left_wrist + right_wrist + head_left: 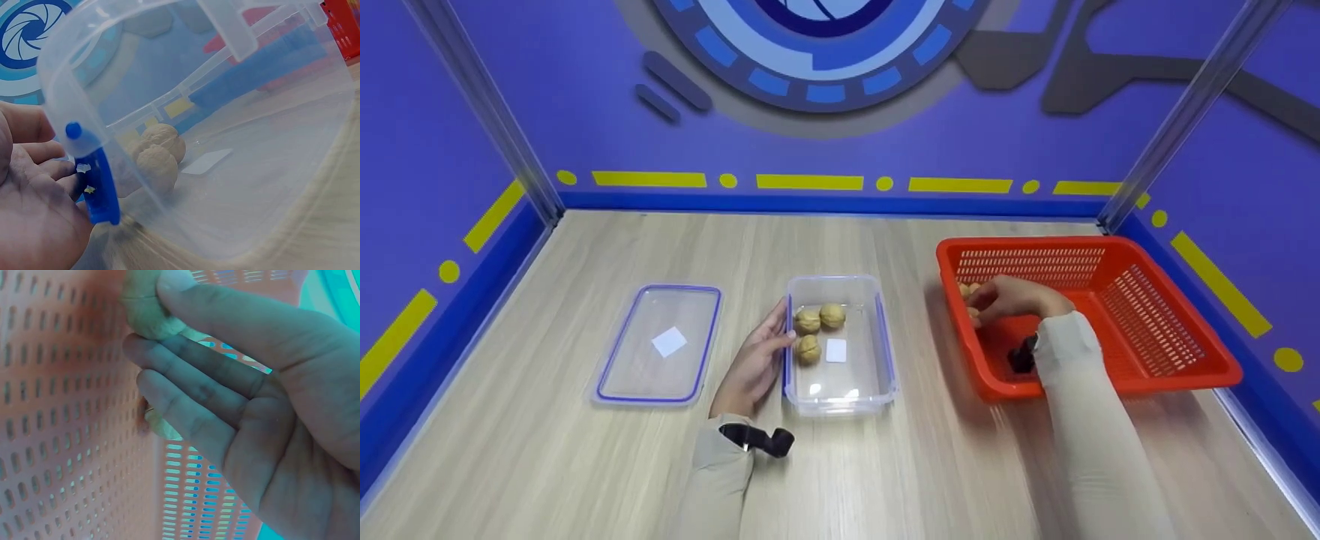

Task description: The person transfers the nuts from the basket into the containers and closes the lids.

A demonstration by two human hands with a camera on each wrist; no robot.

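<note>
A clear plastic container (861, 379) with three walnuts (808, 350) inside stands in the middle of the table. My left hand (755, 365) grips its left wall, thumb over the rim and fingers outside by the blue latch (101, 188). Inside the red basket (1035, 243), my right hand (1018, 297) is at the left wall. Between thumb and fingers it pinches a walnut (147, 306), partly cut off by the right wrist view's top edge. Another walnut (162, 426) shows behind the fingers, and more walnuts (964, 289) lie along that wall.
To the left of the container lies a clear lid (645, 375) with a blue seal and a white label (669, 342). A white label (836, 350) also sits in the container. Purple-blue panels (840, 150) close in the table (547, 450) at back and sides.
</note>
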